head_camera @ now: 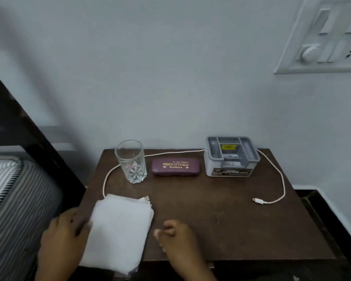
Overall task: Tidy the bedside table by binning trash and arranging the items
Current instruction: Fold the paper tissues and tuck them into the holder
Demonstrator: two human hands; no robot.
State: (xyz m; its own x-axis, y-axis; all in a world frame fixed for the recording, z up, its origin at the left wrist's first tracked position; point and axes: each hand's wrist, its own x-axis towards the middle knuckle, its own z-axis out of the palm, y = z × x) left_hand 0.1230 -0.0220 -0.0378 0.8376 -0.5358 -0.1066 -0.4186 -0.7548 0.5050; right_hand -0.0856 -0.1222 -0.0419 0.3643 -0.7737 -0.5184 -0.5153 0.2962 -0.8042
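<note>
the left hand [64,238] was seen at the near left corner of the bench [221,216], its fingers loosely spread and laid against the left edge of a stack of white tissues [120,230]; whether the edge was actually pinched could not be told, as the hand was blurred. the right hand [180,240] was held just right of the same stack, its fingers curled in narrowly with the thumb tip near the fingertips, and nothing was seen inside it; it appeared not to touch the tissues. the stack lay between the two hands, its near edge hanging over the front of the bench.

beyond the left hand, a clear drinking glass [131,161] stood upright. a maroon spectacle case [175,166] with gold lettering lay flat beyond the right hand, just right of the glass. further right and well away from both hands, a grey organiser box [231,157] with open compartments stood at the back of the bench.

a white charging cable [280,179] was run behind the glass, case and box; one end was tucked at the far edge of the tissues, and the other plug lay ahead of the right hand, to its right. a striped mattress [18,199] was seen left of the left hand.
</note>
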